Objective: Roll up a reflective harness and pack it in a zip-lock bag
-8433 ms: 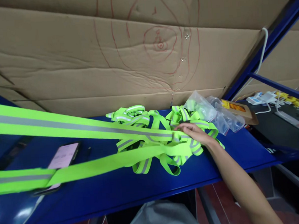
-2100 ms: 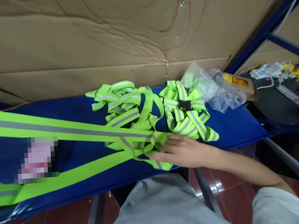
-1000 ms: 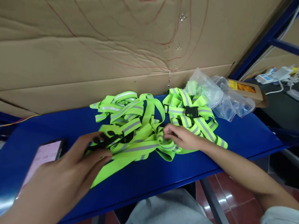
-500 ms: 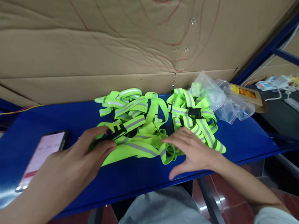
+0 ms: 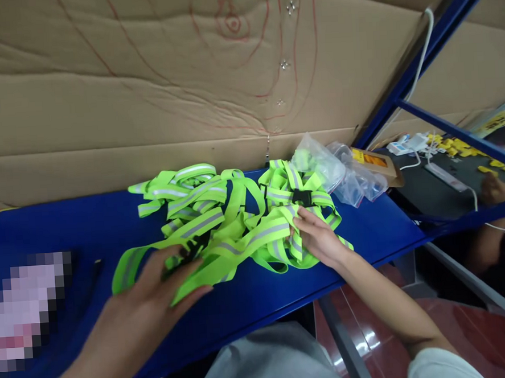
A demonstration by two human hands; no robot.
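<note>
Neon-green reflective straps with silver stripes lie tangled on a blue table (image 5: pixel 242 303). My left hand (image 5: pixel 151 292) is closed around a reflective strap (image 5: pixel 261 234) near its black buckle (image 5: pixel 194 247); the fingers partly cover the buckle. Further along the same band, my right hand (image 5: pixel 322 242) pinches the strap between thumb and fingers, so a stretch of it runs between both hands. Behind lies a coiled strap bundle (image 5: pixel 192 184). Just beyond my right hand is another strap pile (image 5: pixel 292 175) with a black buckle (image 5: pixel 301 197) on it.
Clear plastic bags (image 5: pixel 348 177) and a small cardboard box (image 5: pixel 379 167) sit at the back right. A pixelated phone-like object (image 5: pixel 29 311) is at the left. Cardboard (image 5: pixel 144 104) backs the table. Past the blue frame (image 5: pixel 449 123), another person's hand (image 5: pixel 496 188) is near yellow pieces.
My right hand has gone from open above the straps to pinching one. The strap is now raised between my hands, with a loop around my left. The view has shifted right.
</note>
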